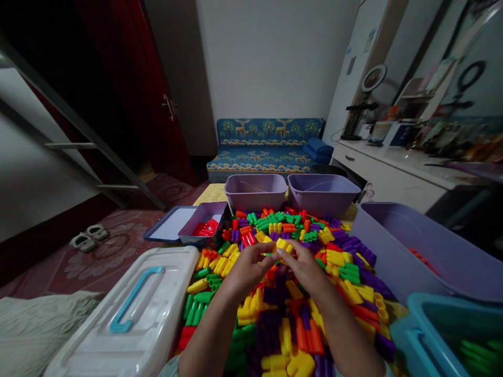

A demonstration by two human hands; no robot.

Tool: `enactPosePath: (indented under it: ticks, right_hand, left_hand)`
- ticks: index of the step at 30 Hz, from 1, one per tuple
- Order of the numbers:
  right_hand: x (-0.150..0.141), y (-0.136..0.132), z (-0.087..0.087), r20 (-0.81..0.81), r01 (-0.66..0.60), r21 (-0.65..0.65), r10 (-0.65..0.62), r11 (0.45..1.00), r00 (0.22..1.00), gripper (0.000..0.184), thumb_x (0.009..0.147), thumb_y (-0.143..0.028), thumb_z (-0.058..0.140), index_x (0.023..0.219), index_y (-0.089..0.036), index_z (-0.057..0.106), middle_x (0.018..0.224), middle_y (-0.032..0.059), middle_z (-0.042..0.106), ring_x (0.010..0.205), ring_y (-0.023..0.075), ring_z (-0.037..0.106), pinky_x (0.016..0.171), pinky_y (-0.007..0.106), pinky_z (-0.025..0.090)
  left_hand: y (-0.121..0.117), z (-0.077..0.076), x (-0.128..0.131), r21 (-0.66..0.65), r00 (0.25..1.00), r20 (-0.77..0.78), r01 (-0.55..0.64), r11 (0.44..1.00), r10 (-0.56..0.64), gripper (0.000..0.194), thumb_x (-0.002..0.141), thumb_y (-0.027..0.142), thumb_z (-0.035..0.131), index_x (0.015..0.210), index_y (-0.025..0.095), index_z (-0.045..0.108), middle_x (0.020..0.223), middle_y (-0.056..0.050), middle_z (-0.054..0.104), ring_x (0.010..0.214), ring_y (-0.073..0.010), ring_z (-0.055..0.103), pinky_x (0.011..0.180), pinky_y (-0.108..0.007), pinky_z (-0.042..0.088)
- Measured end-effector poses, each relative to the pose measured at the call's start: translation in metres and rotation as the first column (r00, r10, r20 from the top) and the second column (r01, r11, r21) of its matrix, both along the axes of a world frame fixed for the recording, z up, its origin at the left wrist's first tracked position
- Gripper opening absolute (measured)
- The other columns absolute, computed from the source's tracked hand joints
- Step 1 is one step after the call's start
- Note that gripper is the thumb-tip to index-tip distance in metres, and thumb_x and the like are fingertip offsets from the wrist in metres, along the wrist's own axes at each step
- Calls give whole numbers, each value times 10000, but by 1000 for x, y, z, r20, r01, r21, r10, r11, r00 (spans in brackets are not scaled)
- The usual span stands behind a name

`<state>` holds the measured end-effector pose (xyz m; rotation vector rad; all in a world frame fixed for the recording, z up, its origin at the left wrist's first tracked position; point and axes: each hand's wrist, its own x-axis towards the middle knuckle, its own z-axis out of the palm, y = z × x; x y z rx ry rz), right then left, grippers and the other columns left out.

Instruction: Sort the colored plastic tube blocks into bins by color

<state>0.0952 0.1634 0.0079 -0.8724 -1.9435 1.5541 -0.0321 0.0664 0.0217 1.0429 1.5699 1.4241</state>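
Both my hands meet over a wide heap of plastic building blocks in yellow, green, red, orange and purple. Between my fingertips is a yellow building block [283, 244] made of joined tubes. My left hand [251, 262] pinches it from the left, thumb toward the middle. From the right, my right hand [303, 264] grips the same block. Purple blocks [271, 319] and orange blocks [308, 335] lie below my wrists. Green blocks [196, 309] lie left of my left forearm.
Two purple bins [255, 201] [324, 204] stand behind the heap. A larger purple bin [393, 251] and a turquoise bin [412, 335] holding green blocks stand right. Left are a white lid [137, 298] with a blue handle and a box [188, 222] of red blocks.
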Motion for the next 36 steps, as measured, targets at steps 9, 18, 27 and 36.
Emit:
enactPosePath:
  ticks: [9,18,27,36]
  right_hand:
    - [0,2,-4,52,2,91,-6,996,999,431,814,-470,536,1111,-162,590,752,25,663,667,178,633,575,275,490]
    - [3,6,2,-3,107,13,-107,994,994,453,758,-446,594,1110,-162,574,705,5,647,531,148,587,475,242,421]
    - [5,12,6,-111,204,-107,-216,973,970,438,741,-441,593,1083,-172,545,687,-15,618,461,141,580,414,232,388]
    - [1,9,-3,-44,133,-133,-140,982,989,503,750,-448,588,1179,-193,528,781,3,652,479,135,597,417,230,428]
  left_hand:
    - [1,-2,2,-10,995,-97,31,999,-32,536,774,482,653,1156,106,655,1214,-150,648,1060,-303,631,913,-401,490]
    - [4,-10,-3,16,972,-233,-28,999,31,375,844,352,572,1130,124,657,1153,-126,679,1015,-250,649,850,-348,524]
    - [11,-33,-5,3,718,-693,-95,996,70,508,786,104,565,1289,172,554,1398,-138,487,1290,-283,452,1059,-440,386]
    - [11,-22,8,-12,965,-246,-99,995,93,484,779,125,587,1260,180,581,1303,-134,569,1135,-270,569,996,-438,429]
